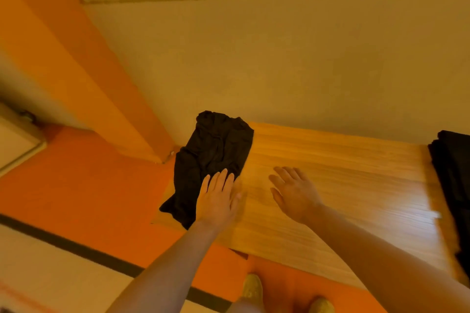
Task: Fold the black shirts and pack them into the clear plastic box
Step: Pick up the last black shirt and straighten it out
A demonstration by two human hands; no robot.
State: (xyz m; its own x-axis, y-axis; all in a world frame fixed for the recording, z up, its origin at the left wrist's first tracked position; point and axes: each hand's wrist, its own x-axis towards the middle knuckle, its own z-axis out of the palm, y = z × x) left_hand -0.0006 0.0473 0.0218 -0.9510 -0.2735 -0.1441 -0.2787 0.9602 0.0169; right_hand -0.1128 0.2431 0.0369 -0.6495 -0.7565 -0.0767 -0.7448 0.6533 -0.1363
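Black shirt crumpled at table end; L fingers flat on it, R fingers spread, empty.

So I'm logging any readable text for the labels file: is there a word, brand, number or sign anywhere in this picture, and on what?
None can be read.
Crumpled black shirt: no print or tag shows.
Dark folded stack at the right edge: no label visible.
Wooden table: bare grain only.
Wall and orange floor: no signs.
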